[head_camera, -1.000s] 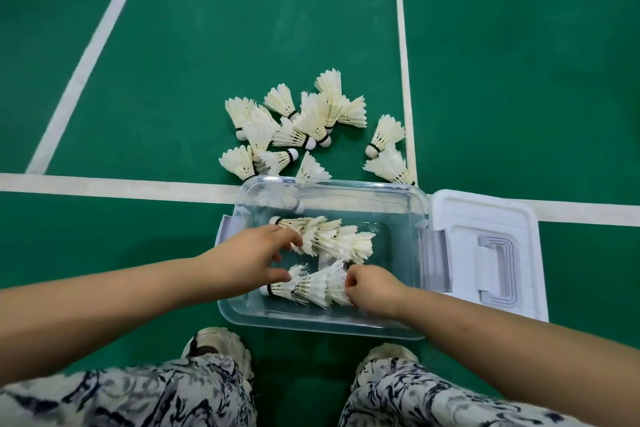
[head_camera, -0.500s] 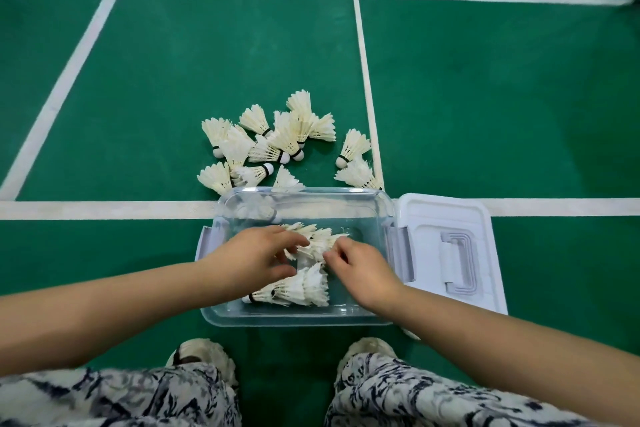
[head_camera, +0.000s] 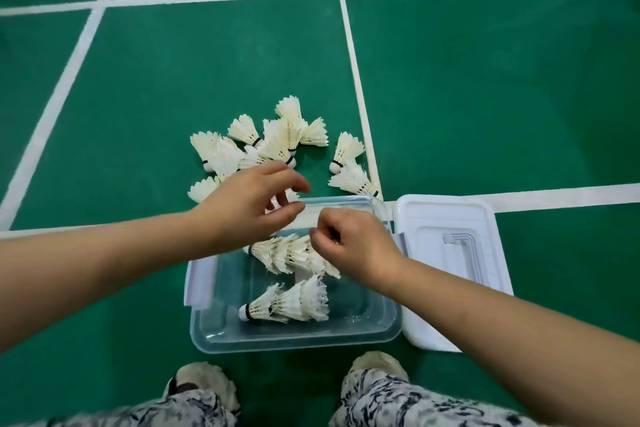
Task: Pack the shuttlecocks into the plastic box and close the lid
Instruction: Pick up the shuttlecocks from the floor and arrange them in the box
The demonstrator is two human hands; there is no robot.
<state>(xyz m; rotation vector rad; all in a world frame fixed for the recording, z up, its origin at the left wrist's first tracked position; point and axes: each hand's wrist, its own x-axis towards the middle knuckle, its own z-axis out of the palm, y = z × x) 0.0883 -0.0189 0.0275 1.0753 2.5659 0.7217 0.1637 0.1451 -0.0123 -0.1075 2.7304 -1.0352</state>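
A clear plastic box (head_camera: 294,340) sits on the green floor in front of my feet. Two nested rows of white feather shuttlecocks lie inside: one near the front (head_camera: 291,303), one further back (head_camera: 287,251). Several loose shuttlecocks (head_camera: 273,139) are piled on the floor just beyond the box. My left hand (head_camera: 249,204) hovers over the box's far rim, fingers spread, holding nothing. My right hand (head_camera: 353,241) is above the back row with fingers curled in; nothing shows in it. The white lid (head_camera: 450,253) lies flat to the right of the box.
White court lines cross the green floor, one running under the box's far edge. My two shoes (head_camera: 204,385) and patterned trouser legs are at the bottom, close to the box's near side.
Both hands have come up out of the box. The left one has moved forward towards the loose pile and opened. The right one has risen and curled.
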